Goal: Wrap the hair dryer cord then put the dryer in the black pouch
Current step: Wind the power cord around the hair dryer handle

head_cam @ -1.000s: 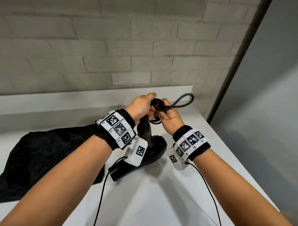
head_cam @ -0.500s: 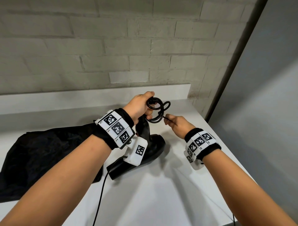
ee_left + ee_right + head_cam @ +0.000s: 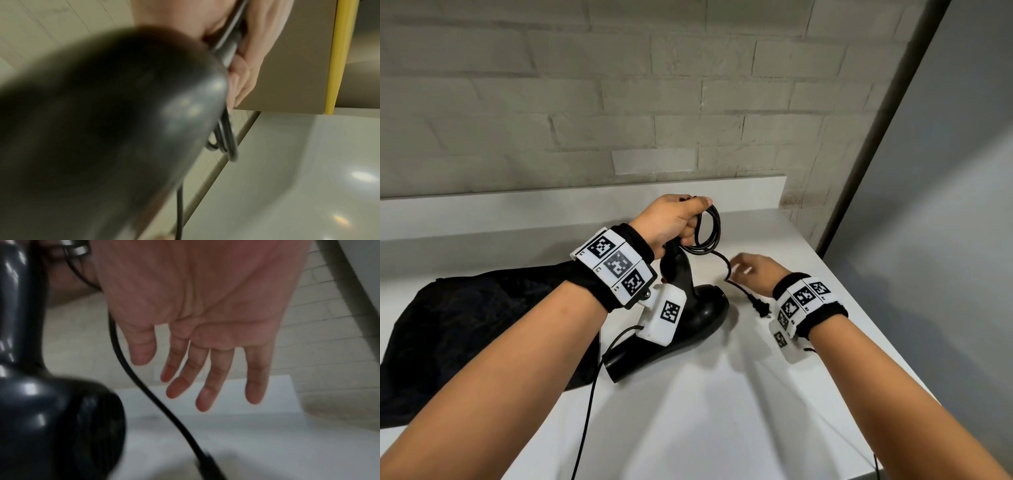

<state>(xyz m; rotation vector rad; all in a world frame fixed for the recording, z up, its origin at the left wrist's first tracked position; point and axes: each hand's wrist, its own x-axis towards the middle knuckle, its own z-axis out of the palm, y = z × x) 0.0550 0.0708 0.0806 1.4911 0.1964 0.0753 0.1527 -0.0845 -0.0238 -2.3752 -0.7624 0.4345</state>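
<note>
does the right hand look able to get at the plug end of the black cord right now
Probably yes: the right hand is open, holding nothing, and the black cord's plug hangs just beside its wrist, with nothing between them.

Illumination in the head view was even and moderate, with soft shadows spreading across the white bench [image 3: 688, 428] beneath both forearms. Straight wall lines bowed toward the frame edges. The right hand [image 3: 753, 274] showed motion blur at the fingertips. In the left wrist view, the hair dryer [image 3: 102, 129] filled the frame out of focus, carrying small specular highlights. The right wrist view was dimmer and soft overall; glare spots marked the glossy dryer body, and the cord [image 3: 131, 369] was smeared.
</note>
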